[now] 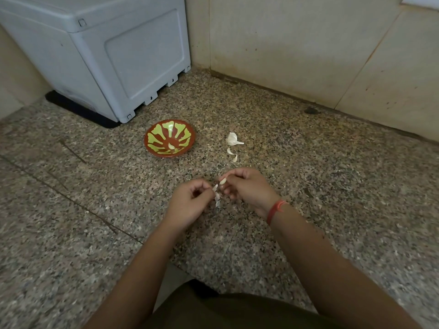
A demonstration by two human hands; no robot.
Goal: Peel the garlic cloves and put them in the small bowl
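Forearms reach over the bench (332, 186). Right hand (247, 186) fingers pinch a garlic clove (222, 181); left hand (190, 200) fingers tug its papery skin (216, 198), likely stripping it. Clove pale, glossy, part-bared. Small bowl (169, 138) beyond holds one peeled clove; garlic pieces (232, 144) lie just beside, within reach.

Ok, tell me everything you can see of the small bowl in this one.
The small bowl is round and shallow, reddish-brown with yellow-green petal shapes fanning from its centre. It looks glazed. It sits upright on the speckled stone counter, beside the grey appliance. One peeled clove lies inside. Neither hand touches it.
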